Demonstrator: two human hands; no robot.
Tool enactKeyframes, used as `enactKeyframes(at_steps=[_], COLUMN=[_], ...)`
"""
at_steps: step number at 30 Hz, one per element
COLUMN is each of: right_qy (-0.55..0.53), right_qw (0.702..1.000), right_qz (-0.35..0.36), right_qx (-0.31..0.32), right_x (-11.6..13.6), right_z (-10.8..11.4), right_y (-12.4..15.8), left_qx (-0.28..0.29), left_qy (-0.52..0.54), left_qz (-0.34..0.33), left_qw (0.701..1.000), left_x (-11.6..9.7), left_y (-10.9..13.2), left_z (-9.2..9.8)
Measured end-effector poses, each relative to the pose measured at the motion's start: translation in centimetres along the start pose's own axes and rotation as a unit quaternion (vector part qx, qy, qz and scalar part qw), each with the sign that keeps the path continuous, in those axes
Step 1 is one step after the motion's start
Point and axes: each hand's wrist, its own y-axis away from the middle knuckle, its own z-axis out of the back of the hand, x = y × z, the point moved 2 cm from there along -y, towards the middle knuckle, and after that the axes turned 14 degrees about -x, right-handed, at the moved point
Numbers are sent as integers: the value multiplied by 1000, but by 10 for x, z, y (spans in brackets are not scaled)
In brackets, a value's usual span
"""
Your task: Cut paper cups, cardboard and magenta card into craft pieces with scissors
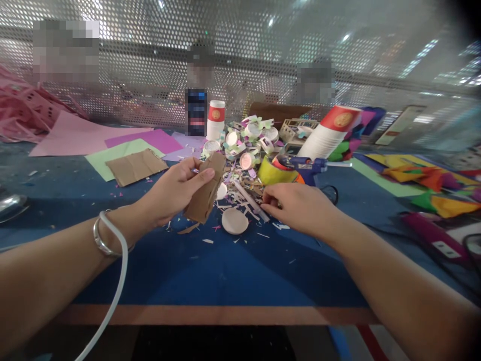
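My left hand [175, 193] is closed on a strip of brown cardboard [206, 193], thumb pressed on its upper part, holding it upright above the blue table [225, 271]. A bangle sits on that wrist. My right hand [296, 203] rests palm down on the table, fingers curled over thin white sticks [250, 200] in the scrap pile; what the fingertips pinch is hidden. A round paper disc [235, 220] lies between the two hands.
A pile of paper scraps and cut cup bottoms [248, 143] lies behind the hands, with a yellow tape roll [276, 170], a blue glue gun [308, 164], stacked paper cups [326, 134] and a standing cup [216, 119]. Coloured paper sheets [128, 150] lie left, folded paper [424, 175] right. A white cable [116, 286] crosses my left arm.
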Motion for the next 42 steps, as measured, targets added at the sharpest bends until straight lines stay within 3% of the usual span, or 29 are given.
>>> enactKeyframes(at_steps=[6, 14, 16, 19, 22, 30, 36, 42], right_qy=[38, 30, -1, -136, -267, -524, -624, -656], right_qw=[999, 994, 991, 979, 952, 845, 767, 733], right_qz=[-22, -82, -88, -86, -91, -104, -149, -180], right_qx=[31, -73, -103, -122, -119, -9, 7, -11], right_x=[2, -1, -2, 2, 9, 34, 44, 50], right_z=[0, 8, 11, 14, 13, 0, -2, -9], right_y=[-1, -1, -1, -1, 1, 8, 9, 10], left_qx=[71, 92, 108, 122, 124, 157, 167, 152], left_qy=[4, 13, 13, 11, 30, 177, 191, 180], left_qz=[11, 42, 39, 40, 58, 65, 28, 25], left_qw=[997, 995, 993, 992, 990, 969, 967, 971], left_x=[2, -2, -2, 0, 1, -1, 2, 2], left_y=[3, 9, 9, 8, 10, 16, 17, 20], left_z=[-2, -7, -8, -9, -12, -23, -23, -24])
